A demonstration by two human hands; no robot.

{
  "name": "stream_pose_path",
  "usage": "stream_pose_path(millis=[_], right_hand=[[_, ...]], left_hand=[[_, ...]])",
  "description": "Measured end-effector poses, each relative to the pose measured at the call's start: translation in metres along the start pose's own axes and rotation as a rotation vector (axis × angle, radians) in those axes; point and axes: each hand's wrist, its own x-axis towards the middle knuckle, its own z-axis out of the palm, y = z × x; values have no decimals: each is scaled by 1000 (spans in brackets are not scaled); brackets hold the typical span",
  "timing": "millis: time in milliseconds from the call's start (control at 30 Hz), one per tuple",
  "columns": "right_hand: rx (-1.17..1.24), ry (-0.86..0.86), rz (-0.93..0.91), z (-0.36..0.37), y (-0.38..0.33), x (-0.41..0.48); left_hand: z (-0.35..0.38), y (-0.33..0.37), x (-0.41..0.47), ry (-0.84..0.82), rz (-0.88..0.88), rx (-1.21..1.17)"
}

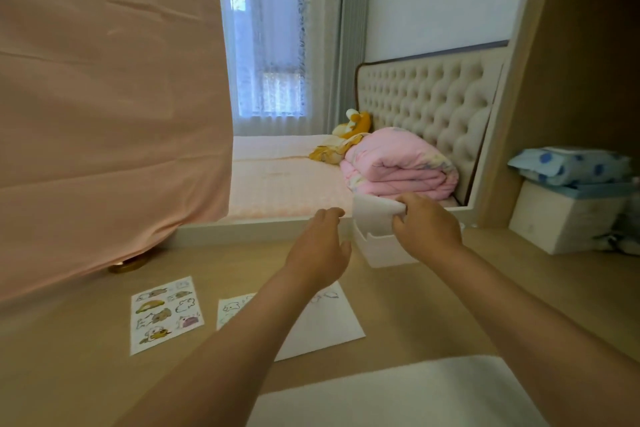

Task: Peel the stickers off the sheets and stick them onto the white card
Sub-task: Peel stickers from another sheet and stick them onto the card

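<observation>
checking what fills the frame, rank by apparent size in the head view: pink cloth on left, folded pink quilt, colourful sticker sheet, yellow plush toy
1. pink cloth
2. folded pink quilt
3. colourful sticker sheet, nearer the camera, so true size unsure
4. yellow plush toy

The sticker sheet (167,315) lies flat on the desk (415,305), near left, and is filled with two columns of cartoon animals in brown, yellow and outline. Just to its right lies the larger white card (329,326), also flat. It is mostly bare, with a few faint outlined stickers along its far edge, and my left arm (259,322) crosses over it. Farther off, to the right, my right fingers (412,204) pinch a blank sheet (374,215), which is curled and lifted off the desk.
</observation>
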Motion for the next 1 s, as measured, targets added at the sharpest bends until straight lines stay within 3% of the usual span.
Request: stream_pose_path(millis=[167,300,433,533,700,800,1000], right_hand=[[-196,-179,4,13,32,21],[-153,-335,-19,20,34,25],[-23,-409,-70,18,39,18],[-61,-455,-107,19,40,13],[-57,-304,-193,17,30,13],[69,-255,-262,13,5,7],[286,-418,-295,25,-67,-22]], left_hand=[[38,13,26,-234,-40,46],[56,15,34,-327,-61,-5],[62,11,40,-308,-73,-79],[62,12,42,-319,-54,-96],[48,5,36,-290,-35,-76],[30,-10,24,-233,-39,-35],[-23,-52,-26,-78,-51,100]])
